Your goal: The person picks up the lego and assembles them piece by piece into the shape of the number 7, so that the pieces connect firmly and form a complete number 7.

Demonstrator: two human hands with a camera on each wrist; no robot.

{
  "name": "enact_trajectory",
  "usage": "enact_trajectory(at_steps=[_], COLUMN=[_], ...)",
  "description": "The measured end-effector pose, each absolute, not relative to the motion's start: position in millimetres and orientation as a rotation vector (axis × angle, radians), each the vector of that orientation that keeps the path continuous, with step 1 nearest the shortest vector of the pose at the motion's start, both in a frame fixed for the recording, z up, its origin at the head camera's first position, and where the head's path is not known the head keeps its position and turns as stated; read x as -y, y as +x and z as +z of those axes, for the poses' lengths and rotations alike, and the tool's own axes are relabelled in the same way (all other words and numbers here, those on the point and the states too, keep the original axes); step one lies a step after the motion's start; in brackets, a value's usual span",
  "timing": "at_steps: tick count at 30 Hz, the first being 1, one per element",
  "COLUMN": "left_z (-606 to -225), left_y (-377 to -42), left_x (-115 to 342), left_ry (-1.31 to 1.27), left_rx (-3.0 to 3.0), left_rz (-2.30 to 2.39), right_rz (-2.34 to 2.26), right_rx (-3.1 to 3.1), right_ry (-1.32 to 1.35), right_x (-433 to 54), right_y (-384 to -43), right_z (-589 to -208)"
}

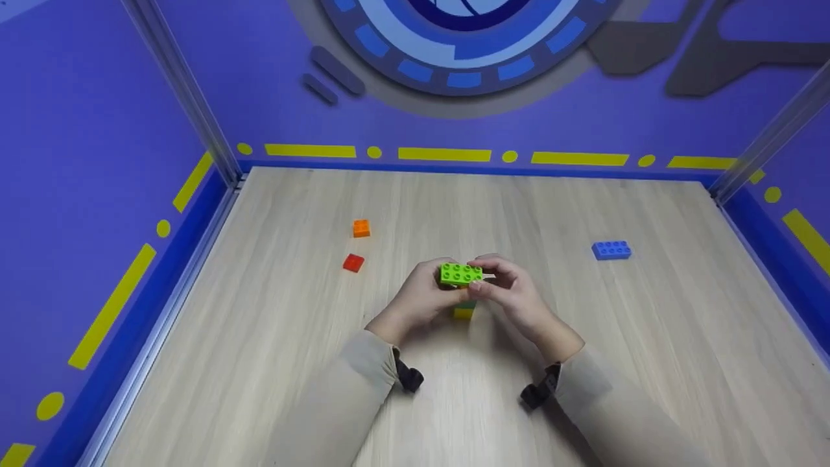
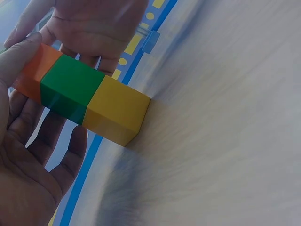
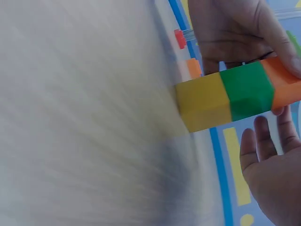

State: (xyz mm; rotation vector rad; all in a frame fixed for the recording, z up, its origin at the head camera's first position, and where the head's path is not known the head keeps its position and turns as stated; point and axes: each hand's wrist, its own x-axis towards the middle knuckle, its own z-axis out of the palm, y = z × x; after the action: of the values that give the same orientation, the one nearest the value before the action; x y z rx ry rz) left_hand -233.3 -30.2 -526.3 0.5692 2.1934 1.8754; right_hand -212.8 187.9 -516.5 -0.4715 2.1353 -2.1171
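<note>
A tower of toy bricks stands upright between the two hands, with a yellow brick [image 2: 117, 110] at the bottom. A dark green brick [image 2: 73, 89] sits above it, then an orange brick [image 3: 284, 87]. Across the top lies a lime green brick [image 1: 461, 274] with two rows of studs. My left hand [image 1: 418, 295] grips the tower from the left, its thumb laid against the orange brick. From the right, my right hand [image 1: 522, 295] pinches the right end of the lime green brick between thumb and forefinger. Its other fingers spread beside the tower in the right wrist view.
On the wooden table [image 1: 272, 363], a small orange brick [image 1: 361, 228] and a small red brick [image 1: 353, 263] lie at the back left. A blue brick [image 1: 611, 250] lies toward the right. Purple panels [image 1: 389, 130] wall the back and both sides.
</note>
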Motion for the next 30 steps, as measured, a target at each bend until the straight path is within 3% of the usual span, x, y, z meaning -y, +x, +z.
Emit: enact_trajectory(at_steps=[22, 30], left_z=[-527.0, -511.3], left_y=[-232.4, -223.8], left_x=[24.4, 46.7], left_ry=[0.549, 0.483], left_rx=[-2.188, -2.37], left_rz=[1.877, 1.598], right_rz=[-2.222, -2.198], right_rx=[-2.185, -2.196], right_ry=[-0.516, -0.495], right_x=[-183.5, -179.1], right_y=[-205.2, -205.1], right_z=[-524.6, -524.6])
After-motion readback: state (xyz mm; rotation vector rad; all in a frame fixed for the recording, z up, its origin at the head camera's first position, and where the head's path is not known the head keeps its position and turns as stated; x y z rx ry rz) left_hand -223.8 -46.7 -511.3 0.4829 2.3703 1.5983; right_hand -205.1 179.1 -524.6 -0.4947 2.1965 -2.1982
